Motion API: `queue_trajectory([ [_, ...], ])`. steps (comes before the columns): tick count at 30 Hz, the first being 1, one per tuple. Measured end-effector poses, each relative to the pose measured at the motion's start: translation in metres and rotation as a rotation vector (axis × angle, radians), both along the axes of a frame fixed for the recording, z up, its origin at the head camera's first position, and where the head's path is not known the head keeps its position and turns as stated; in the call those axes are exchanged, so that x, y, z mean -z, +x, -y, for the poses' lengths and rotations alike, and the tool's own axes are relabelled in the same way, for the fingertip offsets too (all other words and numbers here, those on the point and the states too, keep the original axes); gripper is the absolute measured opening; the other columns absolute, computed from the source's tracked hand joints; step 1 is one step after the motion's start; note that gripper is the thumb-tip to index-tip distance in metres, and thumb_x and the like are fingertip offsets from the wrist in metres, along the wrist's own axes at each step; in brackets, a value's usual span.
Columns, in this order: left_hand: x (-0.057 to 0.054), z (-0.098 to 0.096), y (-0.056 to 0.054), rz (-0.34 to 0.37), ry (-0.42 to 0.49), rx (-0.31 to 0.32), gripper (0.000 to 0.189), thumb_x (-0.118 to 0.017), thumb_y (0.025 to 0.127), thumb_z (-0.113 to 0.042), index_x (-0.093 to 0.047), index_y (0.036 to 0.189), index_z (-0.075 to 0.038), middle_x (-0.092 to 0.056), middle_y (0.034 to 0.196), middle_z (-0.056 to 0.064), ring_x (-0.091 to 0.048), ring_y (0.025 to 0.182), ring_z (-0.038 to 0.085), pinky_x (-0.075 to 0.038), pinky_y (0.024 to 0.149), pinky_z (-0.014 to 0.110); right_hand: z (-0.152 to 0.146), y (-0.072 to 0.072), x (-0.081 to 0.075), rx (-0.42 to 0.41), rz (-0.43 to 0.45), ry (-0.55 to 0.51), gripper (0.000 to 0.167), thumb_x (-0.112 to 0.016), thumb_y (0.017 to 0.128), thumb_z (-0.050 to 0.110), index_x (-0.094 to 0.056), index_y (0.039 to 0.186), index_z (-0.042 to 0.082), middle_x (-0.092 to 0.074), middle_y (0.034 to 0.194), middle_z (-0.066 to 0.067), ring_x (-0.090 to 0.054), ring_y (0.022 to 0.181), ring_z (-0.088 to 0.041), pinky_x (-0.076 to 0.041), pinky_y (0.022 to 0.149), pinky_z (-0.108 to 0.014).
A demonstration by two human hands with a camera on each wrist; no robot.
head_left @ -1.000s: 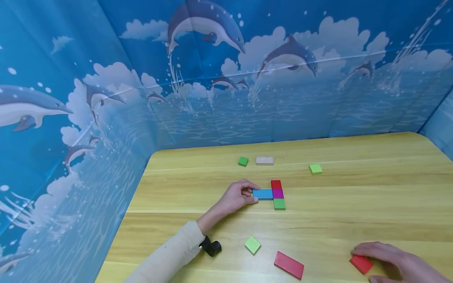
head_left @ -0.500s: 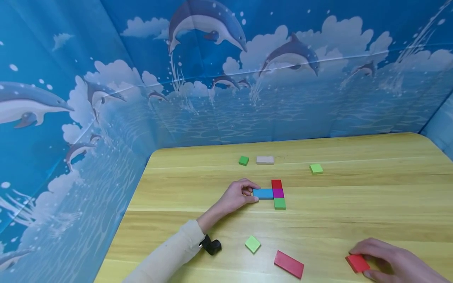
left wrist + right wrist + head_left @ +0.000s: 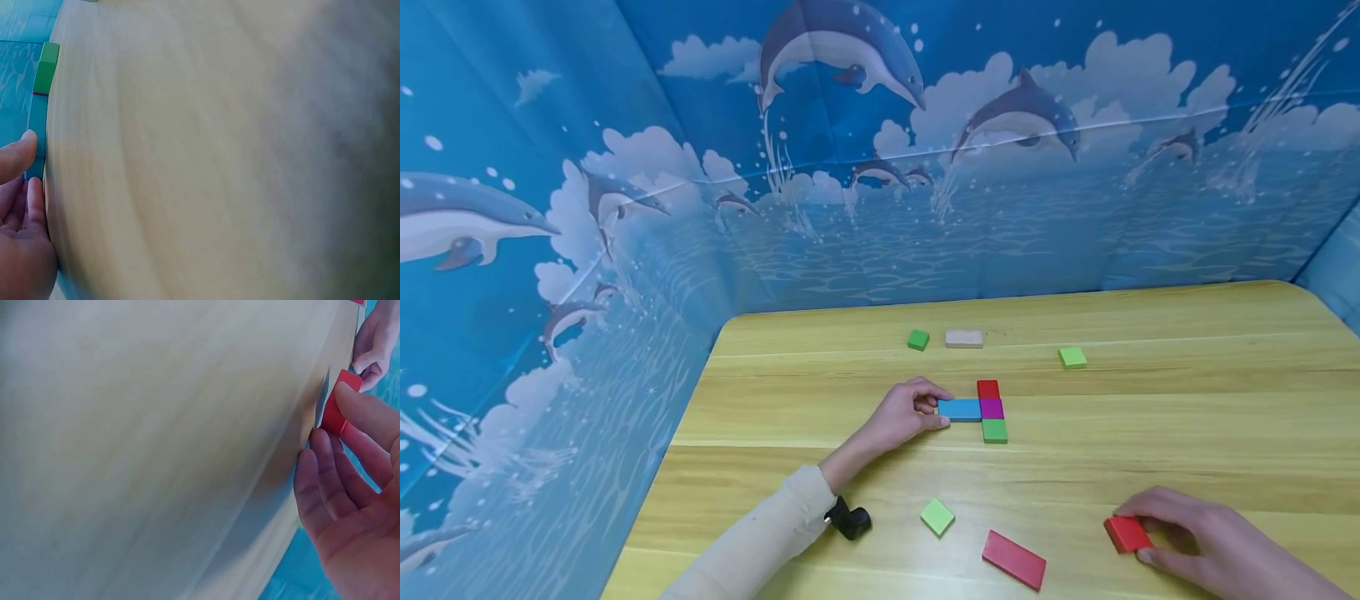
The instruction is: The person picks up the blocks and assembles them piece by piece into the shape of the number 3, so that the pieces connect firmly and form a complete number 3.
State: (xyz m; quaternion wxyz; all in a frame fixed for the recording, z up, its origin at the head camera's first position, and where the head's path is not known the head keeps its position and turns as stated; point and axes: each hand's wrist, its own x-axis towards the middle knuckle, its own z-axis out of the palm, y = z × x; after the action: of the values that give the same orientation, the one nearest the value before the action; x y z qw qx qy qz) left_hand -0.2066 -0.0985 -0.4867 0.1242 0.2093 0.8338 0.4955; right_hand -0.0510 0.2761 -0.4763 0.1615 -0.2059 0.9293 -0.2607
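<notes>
In the head view my left hand (image 3: 904,417) pinches the left end of a flat blue block (image 3: 959,410) between thumb and fingers. That block's right end meets a magenta block (image 3: 992,409), which has a red block (image 3: 988,389) behind it and a green block (image 3: 995,431) in front, forming a sideways T on the table. At the lower right my right hand (image 3: 1198,533) pinches another red block (image 3: 1126,535) between thumb and fingertips. The right wrist view shows this red block (image 3: 342,403) under the thumb; whether it touches the table I cannot tell.
Toward the back lie a green block (image 3: 918,339), a pale block (image 3: 964,338) and a light green block (image 3: 1072,357). Nearer are another light green block (image 3: 937,517) and a long dark-pink block (image 3: 1014,560). A dolphin-print curtain (image 3: 880,258) borders the wooden table (image 3: 1150,425).
My right hand has closed on the red block at the lower right and moved it left and slightly away from me. The left hand stays on the blue block.
</notes>
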Motion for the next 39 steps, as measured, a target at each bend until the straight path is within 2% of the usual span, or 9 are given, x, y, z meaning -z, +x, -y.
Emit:
queue_trajectory([
  [5, -0.002, -0.001, 0.001, 0.008, 0.019, 0.004, 0.03, -0.075, 0.084, 0.002, -0.071, 0.113, 0.0, -0.061, 0.103, 0.018, -0.056, 0.086, 0.022, -0.047, 0.074, 0.021, 0.013, -0.006, -0.005, 0.059, -0.002, 0.019, 0.041, -0.079, 0.08, 0.043, -0.067, 0.115, 0.024, -0.06, 0.108, 0.01, -0.053, 0.086, -0.006, -0.052, 0.071, -0.023],
  [9, -0.001, -0.001, 0.0, 0.005, 0.006, 0.002, 0.029, -0.077, 0.084, -0.001, -0.072, 0.112, -0.004, -0.06, 0.101, 0.011, -0.055, 0.084, 0.016, -0.047, 0.074, 0.021, 0.023, -0.009, -0.009, 0.104, -0.025, 0.007, 0.038, -0.082, 0.079, 0.035, -0.067, 0.112, 0.026, -0.06, 0.103, 0.012, -0.052, 0.082, -0.005, -0.051, 0.069, -0.023],
  [14, 0.002, 0.0, -0.001, 0.007, -0.001, 0.001, 0.028, -0.078, 0.084, -0.006, -0.073, 0.111, -0.011, -0.059, 0.097, 0.001, -0.056, 0.083, 0.011, -0.05, 0.076, 0.023, 0.033, -0.012, -0.012, 0.082, -0.099, -0.048, 0.035, -0.081, 0.08, 0.03, -0.068, 0.111, 0.024, -0.061, 0.1, 0.013, -0.049, 0.076, 0.0, -0.049, 0.065, -0.023],
  [24, 0.001, 0.0, -0.001, 0.007, 0.002, 0.002, 0.028, -0.078, 0.084, -0.005, -0.073, 0.111, -0.009, -0.06, 0.098, 0.005, -0.056, 0.083, 0.012, -0.049, 0.076, 0.023, 0.048, -0.024, -0.019, 0.085, -0.04, -0.08, 0.039, -0.08, 0.081, 0.037, -0.067, 0.115, 0.024, -0.06, 0.098, 0.014, -0.053, 0.081, -0.003, -0.051, 0.07, -0.024],
  [27, -0.006, -0.002, 0.003, 0.005, 0.009, 0.005, 0.029, -0.077, 0.084, -0.002, -0.072, 0.112, -0.004, -0.06, 0.101, 0.012, -0.055, 0.083, 0.016, -0.048, 0.075, 0.022, 0.053, -0.027, -0.02, 0.087, -0.039, -0.097, 0.039, -0.08, 0.081, 0.038, -0.068, 0.115, 0.023, -0.06, 0.095, 0.015, -0.052, 0.079, -0.003, -0.05, 0.069, -0.024],
  [31, -0.027, -0.003, 0.012, 0.012, 0.015, 0.016, 0.029, -0.074, 0.085, 0.003, -0.07, 0.113, 0.003, -0.059, 0.104, 0.022, -0.055, 0.084, 0.021, -0.047, 0.074, 0.021, 0.061, -0.032, -0.02, 0.083, -0.065, -0.131, 0.037, -0.08, 0.082, 0.035, -0.068, 0.114, 0.023, -0.061, 0.094, 0.016, -0.054, 0.079, -0.001, -0.051, 0.07, -0.024],
  [34, -0.04, -0.004, 0.018, 0.02, 0.012, 0.015, 0.028, -0.073, 0.085, 0.004, -0.069, 0.113, 0.005, -0.059, 0.105, 0.024, -0.055, 0.085, 0.022, -0.047, 0.074, 0.019, 0.066, -0.035, -0.021, 0.072, -0.085, -0.158, 0.036, -0.079, 0.083, 0.034, -0.068, 0.114, 0.022, -0.061, 0.093, 0.017, -0.055, 0.08, 0.0, -0.051, 0.071, -0.025],
  [37, -0.044, -0.004, 0.02, 0.024, 0.01, 0.011, 0.028, -0.073, 0.085, 0.004, -0.069, 0.113, 0.005, -0.058, 0.105, 0.024, -0.056, 0.086, 0.023, -0.046, 0.074, 0.019, 0.07, -0.038, -0.021, 0.058, -0.091, -0.178, 0.035, -0.078, 0.084, 0.034, -0.067, 0.114, 0.021, -0.06, 0.091, 0.017, -0.055, 0.08, 0.0, -0.051, 0.072, -0.025],
  [39, -0.042, -0.003, 0.019, 0.023, 0.015, 0.011, 0.028, -0.073, 0.085, 0.004, -0.069, 0.113, 0.006, -0.058, 0.105, 0.024, -0.056, 0.086, 0.023, -0.047, 0.074, 0.019, 0.073, -0.039, -0.021, 0.058, -0.094, -0.18, 0.034, -0.079, 0.084, 0.033, -0.068, 0.114, 0.022, -0.059, 0.088, 0.017, -0.054, 0.079, 0.0, -0.051, 0.071, -0.025],
])
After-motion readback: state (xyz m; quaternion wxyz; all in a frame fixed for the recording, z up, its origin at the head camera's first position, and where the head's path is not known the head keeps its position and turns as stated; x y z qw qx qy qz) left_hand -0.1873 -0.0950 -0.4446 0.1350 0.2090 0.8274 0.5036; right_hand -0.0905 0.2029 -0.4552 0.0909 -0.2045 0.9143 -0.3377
